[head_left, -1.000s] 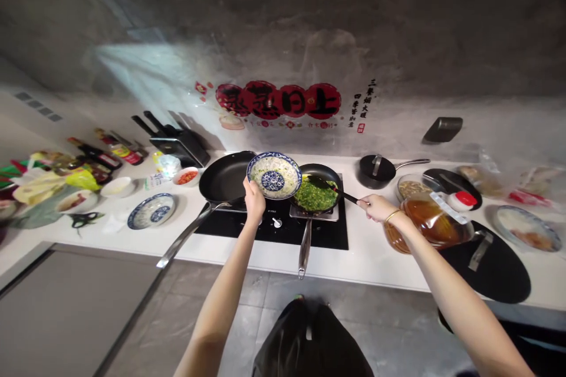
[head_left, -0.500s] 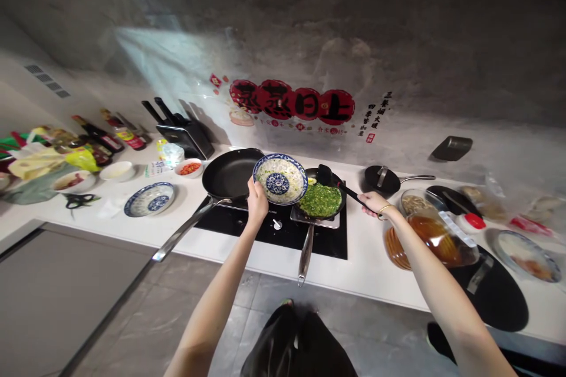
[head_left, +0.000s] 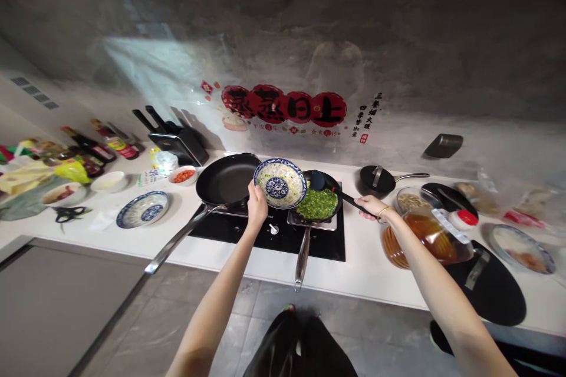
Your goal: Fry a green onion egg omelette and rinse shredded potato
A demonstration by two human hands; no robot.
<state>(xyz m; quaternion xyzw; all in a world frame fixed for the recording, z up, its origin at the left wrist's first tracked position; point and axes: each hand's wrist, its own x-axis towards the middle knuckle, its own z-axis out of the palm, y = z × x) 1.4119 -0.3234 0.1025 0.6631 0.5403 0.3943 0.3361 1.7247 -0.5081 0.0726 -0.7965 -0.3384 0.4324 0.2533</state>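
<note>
My left hand (head_left: 257, 203) grips the edge of a blue-and-white bowl (head_left: 279, 184), tilted with its inside towards me and bits of green clinging to it. The bowl hangs over the hob, between two pans. My right hand (head_left: 370, 206) is closed round the black handle of a spatula (head_left: 347, 195). The spatula's dark blade reaches over the small frying pan (head_left: 336, 212), at the far edge of a chopped green mixture (head_left: 316, 204) spread inside it. To the left, a large black frying pan (head_left: 227, 179) shows a bare inside.
On the left stand a second patterned bowl (head_left: 142, 210), a bowl of chopped red pieces (head_left: 183, 175), scissors (head_left: 69, 214) and a knife block (head_left: 179, 144). A large oil bottle (head_left: 424, 238) lies under my right forearm, near a black lid (head_left: 489, 285). Both pan handles overhang the counter front.
The spatula blade has shifted slightly within the small pan, towards the green mixture. The bowl stays tilted in my left hand. The whole view has shifted a little.
</note>
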